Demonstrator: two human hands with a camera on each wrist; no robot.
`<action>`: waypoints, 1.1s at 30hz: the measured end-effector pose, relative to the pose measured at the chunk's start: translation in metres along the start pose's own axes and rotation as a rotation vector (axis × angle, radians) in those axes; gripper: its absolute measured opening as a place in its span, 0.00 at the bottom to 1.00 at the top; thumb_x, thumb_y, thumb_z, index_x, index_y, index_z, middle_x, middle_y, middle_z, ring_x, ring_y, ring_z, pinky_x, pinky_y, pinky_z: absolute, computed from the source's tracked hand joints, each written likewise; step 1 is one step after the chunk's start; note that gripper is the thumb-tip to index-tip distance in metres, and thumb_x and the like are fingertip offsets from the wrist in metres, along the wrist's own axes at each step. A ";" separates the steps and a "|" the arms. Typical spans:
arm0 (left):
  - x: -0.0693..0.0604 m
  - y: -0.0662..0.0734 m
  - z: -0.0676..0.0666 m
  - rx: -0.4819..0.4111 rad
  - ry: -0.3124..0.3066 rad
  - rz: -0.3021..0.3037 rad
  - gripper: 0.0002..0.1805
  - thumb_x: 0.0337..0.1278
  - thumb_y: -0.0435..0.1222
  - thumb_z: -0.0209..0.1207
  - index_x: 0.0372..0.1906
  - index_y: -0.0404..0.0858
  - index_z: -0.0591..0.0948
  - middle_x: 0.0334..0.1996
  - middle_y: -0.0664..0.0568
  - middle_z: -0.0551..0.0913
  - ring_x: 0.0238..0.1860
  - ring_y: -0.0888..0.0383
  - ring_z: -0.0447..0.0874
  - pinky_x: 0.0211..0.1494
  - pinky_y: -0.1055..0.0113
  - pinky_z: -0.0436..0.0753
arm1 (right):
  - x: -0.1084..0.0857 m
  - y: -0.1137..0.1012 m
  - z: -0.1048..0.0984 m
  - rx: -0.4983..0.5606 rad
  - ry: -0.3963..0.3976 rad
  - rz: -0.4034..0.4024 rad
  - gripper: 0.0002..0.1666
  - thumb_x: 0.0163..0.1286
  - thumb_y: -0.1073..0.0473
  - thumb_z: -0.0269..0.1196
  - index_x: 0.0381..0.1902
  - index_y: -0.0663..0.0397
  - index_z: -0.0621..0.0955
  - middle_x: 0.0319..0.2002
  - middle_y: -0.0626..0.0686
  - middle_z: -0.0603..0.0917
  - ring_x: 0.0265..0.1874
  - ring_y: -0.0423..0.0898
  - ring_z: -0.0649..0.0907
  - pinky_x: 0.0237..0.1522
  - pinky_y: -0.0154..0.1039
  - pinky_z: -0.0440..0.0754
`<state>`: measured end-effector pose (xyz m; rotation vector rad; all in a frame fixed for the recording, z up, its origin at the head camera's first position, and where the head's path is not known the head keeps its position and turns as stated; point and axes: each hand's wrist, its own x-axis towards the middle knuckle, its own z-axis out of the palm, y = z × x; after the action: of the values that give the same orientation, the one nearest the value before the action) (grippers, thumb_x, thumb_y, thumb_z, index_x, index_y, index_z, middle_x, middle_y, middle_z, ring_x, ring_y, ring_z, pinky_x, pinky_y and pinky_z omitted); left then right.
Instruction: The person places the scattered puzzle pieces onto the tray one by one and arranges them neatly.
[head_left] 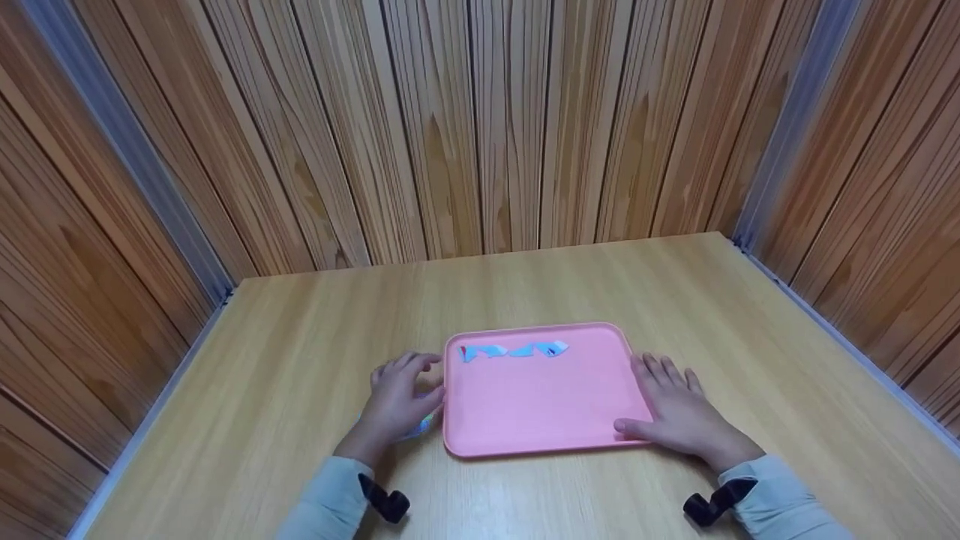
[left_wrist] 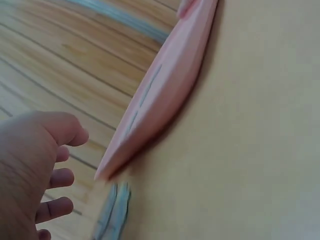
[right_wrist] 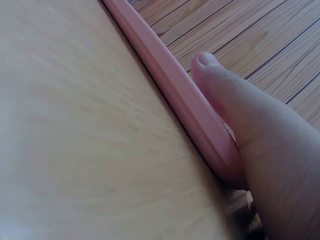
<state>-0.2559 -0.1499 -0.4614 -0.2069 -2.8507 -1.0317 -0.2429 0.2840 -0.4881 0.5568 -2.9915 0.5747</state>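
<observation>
A pink tray (head_left: 540, 405) lies on the table with several small blue-and-white pieces (head_left: 522, 350) in a row near its far edge. My left hand (head_left: 401, 397) hovers by the tray's left side, fingers loosely bent, holding nothing; in the left wrist view the hand (left_wrist: 30, 160) is apart from the tray (left_wrist: 165, 90). Partly hidden under it are blue pieces (head_left: 421, 426), seen as two flat strips (left_wrist: 114, 212) beside the tray. My right hand (head_left: 675, 412) rests on the tray's right edge, fingers spread, and its thumb (right_wrist: 225, 85) lies over the rim (right_wrist: 185, 105).
The wooden table (head_left: 337, 322) extends around the tray. Wood-plank walls (head_left: 510, 150) stand behind it and on both sides, with grey strips (head_left: 150, 150) at the corners. Black wrist mounts (head_left: 384, 501) are on both sleeves.
</observation>
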 end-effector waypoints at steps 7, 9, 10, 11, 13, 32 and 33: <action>-0.005 -0.023 -0.010 -0.076 -0.032 -0.046 0.25 0.59 0.47 0.68 0.62 0.55 0.79 0.56 0.57 0.78 0.66 0.48 0.65 0.70 0.39 0.57 | 0.001 0.000 -0.001 -0.004 -0.009 0.007 0.66 0.62 0.23 0.58 0.79 0.66 0.53 0.77 0.71 0.51 0.76 0.72 0.48 0.70 0.73 0.37; -0.005 -0.028 -0.012 -0.097 -0.043 -0.049 0.24 0.60 0.47 0.68 0.62 0.56 0.79 0.55 0.58 0.78 0.65 0.49 0.65 0.70 0.39 0.58 | 0.001 0.000 -0.001 -0.004 -0.005 0.004 0.66 0.62 0.23 0.59 0.79 0.67 0.53 0.77 0.72 0.52 0.76 0.72 0.48 0.69 0.73 0.38; -0.006 -0.031 -0.013 -0.106 -0.044 -0.047 0.23 0.61 0.47 0.67 0.61 0.56 0.79 0.54 0.58 0.78 0.64 0.49 0.65 0.69 0.40 0.59 | 0.001 0.001 -0.002 -0.005 -0.002 0.003 0.66 0.62 0.23 0.59 0.78 0.67 0.53 0.77 0.72 0.52 0.76 0.72 0.48 0.69 0.73 0.38; -0.006 -0.034 -0.014 -0.107 -0.038 -0.034 0.22 0.62 0.46 0.67 0.61 0.55 0.79 0.53 0.57 0.78 0.63 0.49 0.66 0.69 0.40 0.58 | 0.001 0.001 -0.001 -0.003 0.000 0.003 0.66 0.62 0.24 0.59 0.78 0.67 0.53 0.77 0.72 0.52 0.76 0.72 0.48 0.69 0.73 0.38; -0.007 -0.040 -0.016 -0.117 -0.019 -0.029 0.20 0.63 0.45 0.65 0.59 0.53 0.80 0.51 0.57 0.79 0.60 0.50 0.69 0.69 0.43 0.57 | 0.002 0.001 -0.001 0.000 -0.003 0.004 0.66 0.62 0.24 0.59 0.78 0.67 0.53 0.77 0.72 0.52 0.76 0.73 0.48 0.69 0.72 0.38; -0.021 -0.073 -0.034 -0.280 0.037 -0.081 0.18 0.79 0.42 0.45 0.59 0.45 0.81 0.61 0.52 0.78 0.67 0.49 0.66 0.71 0.42 0.61 | 0.002 -0.001 -0.003 -0.016 -0.015 0.009 0.67 0.62 0.23 0.58 0.78 0.67 0.53 0.77 0.72 0.52 0.75 0.73 0.48 0.69 0.73 0.38; -0.022 -0.074 -0.035 -0.283 0.037 -0.082 0.18 0.80 0.42 0.44 0.59 0.45 0.81 0.61 0.52 0.78 0.67 0.49 0.66 0.71 0.42 0.61 | 0.003 -0.001 -0.003 -0.016 -0.016 0.009 0.67 0.62 0.23 0.58 0.78 0.67 0.53 0.77 0.72 0.52 0.75 0.73 0.48 0.69 0.73 0.38</action>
<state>-0.2445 -0.2307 -0.4847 -0.0916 -2.6908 -1.4381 -0.2451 0.2836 -0.4849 0.5499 -3.0119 0.5494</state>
